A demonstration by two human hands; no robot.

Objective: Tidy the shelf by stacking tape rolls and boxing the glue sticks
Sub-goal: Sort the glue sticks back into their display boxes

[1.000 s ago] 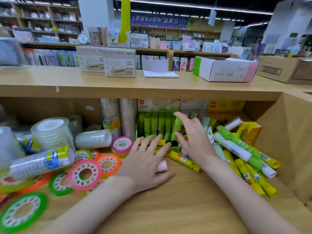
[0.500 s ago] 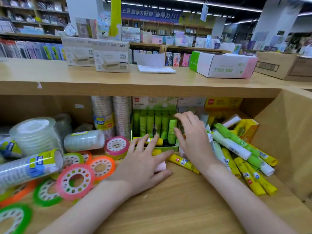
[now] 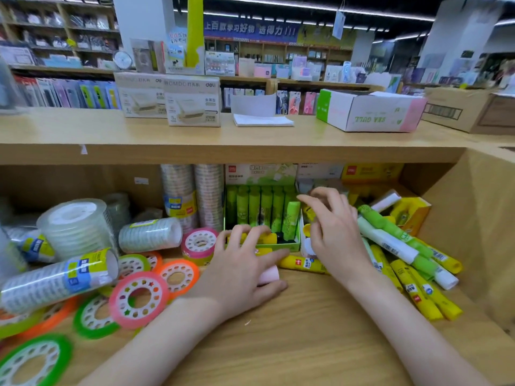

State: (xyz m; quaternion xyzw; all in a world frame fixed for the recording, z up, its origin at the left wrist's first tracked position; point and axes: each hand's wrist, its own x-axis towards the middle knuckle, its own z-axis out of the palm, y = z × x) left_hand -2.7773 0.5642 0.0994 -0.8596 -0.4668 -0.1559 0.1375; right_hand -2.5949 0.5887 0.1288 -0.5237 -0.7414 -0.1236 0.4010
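Left hand [image 3: 245, 270] spread flat over pink-capped stick; right hand [image 3: 333, 232] loosely curled, empty, beside green cardboard box [image 3: 289, 247]; seat sticks upright

Bare shelf board [image 3: 320, 338] in front lies open, flanked by tape rolls [image 3: 138, 300] and glue sticks [image 3: 412, 285].

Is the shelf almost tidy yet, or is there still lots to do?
Still lots. Done: a row of green glue sticks stands in the green box. In hand: the left hand rests at the box front over a pink-capped stick, and the right hand reaches beside the box. Left: yellow and green glue sticks lie piled on the right, and coloured tape rolls lie scattered, unstacked.
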